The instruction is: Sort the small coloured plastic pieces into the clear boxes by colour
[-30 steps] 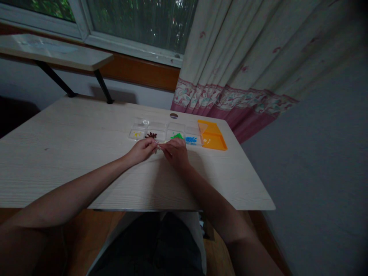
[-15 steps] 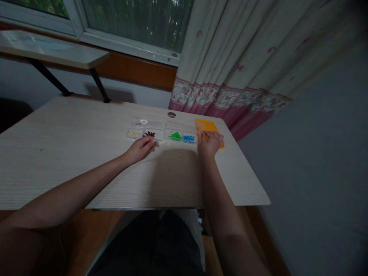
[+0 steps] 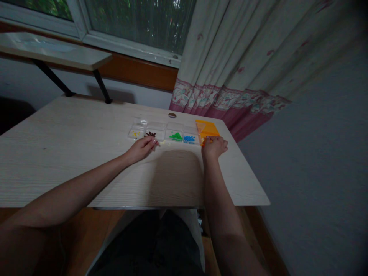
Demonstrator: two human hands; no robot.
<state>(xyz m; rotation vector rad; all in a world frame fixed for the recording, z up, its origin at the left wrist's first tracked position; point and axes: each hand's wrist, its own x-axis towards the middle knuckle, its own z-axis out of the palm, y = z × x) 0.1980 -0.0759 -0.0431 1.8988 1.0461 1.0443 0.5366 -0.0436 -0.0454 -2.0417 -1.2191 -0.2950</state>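
Observation:
A row of clear small trays (image 3: 155,128) lies on the pale wooden table (image 3: 71,153), holding yellow, brown, green (image 3: 175,136) and blue (image 3: 189,138) beads. An orange tray (image 3: 206,128) sits at the row's right end. My left hand (image 3: 141,148) rests on the table just in front of the brown beads, fingers curled in a pinch on something too small to name. My right hand (image 3: 214,147) is at the near edge of the orange tray, fingers curled and covering its front part; what they hold is hidden.
A cable hole (image 3: 172,115) lies behind the trays. A curtain (image 3: 235,69) hangs past the table's far right corner. A second table (image 3: 51,50) stands under the window at the back left. The table's right edge is close to my right hand.
My right hand left my left hand at the middle of the table, moved right to the orange tray, then drew back slightly to its near edge. My left hand stayed in place.

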